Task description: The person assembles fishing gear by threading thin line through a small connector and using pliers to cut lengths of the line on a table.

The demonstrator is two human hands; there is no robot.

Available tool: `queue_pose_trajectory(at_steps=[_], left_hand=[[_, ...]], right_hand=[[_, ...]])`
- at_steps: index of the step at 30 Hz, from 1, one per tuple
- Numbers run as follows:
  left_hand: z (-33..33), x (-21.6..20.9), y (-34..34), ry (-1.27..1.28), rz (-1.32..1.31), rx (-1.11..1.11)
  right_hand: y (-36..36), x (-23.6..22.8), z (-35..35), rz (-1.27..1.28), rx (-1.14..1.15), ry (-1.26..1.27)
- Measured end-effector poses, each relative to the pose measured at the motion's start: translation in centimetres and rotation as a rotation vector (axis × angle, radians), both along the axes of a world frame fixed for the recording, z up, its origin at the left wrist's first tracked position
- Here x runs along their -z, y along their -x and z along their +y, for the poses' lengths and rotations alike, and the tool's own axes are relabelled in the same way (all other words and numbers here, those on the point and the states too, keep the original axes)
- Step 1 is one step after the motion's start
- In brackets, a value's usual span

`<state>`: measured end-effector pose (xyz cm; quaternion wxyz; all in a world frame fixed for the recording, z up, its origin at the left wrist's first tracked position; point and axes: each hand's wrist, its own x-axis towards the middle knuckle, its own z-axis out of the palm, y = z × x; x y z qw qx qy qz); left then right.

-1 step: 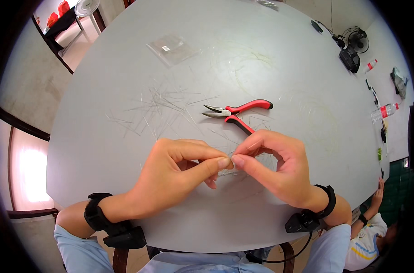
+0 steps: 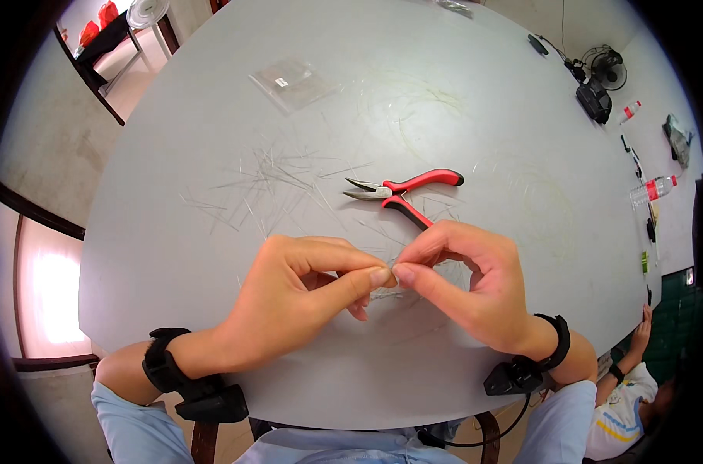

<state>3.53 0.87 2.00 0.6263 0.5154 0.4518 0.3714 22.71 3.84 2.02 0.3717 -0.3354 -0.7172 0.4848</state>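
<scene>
My left hand [image 2: 305, 290] and my right hand [image 2: 467, 278] meet fingertip to fingertip above the near part of the grey table [image 2: 212, 309]. Each pinches thumb against index finger; whatever lies between the tips is too small to make out. Just beyond my right hand lie bent-nose pliers [image 2: 390, 189] with red and black handles, their jaws apart and pointing left. One handle end reaches under my right fingers. Several thin metal pins [image 2: 270, 174] lie scattered left of the pliers, and more of them [image 2: 413, 298] lie under and around my hands.
A clear plastic bag [image 2: 293, 83] lies farther back, with loops of thin pale thread [image 2: 421, 97] to its right. More thread [image 2: 537, 189] lies at the right. Plastic bottles [image 2: 659, 187] and a black device [image 2: 593, 102] line the right edge. Another person [image 2: 626, 410] sits at lower right.
</scene>
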Motion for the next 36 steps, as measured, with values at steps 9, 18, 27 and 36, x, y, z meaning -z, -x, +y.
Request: queue_pose_trajectory(at_steps=[9,18,27,36], left_hand=[[0.2,-0.2,0.1,0.005,0.015,-0.008],[0.5,-0.4,-0.2,0.03,0.05,0.01],[0.6,-0.5,-0.4,0.064,-0.109,0.029],[0.9,-1.3,-0.5,0.138,-0.158,0.133]], right_hand=[[-0.1,-0.1,0.0,-0.051,0.029,-0.062],[-0.4,-0.2,0.2,-0.043,0.067,-0.029],[-0.5,0.1,0.3,-0.013,0.052,-0.185],[-0.7,-0.1,0.3,-0.02,0.048,-0.205]])
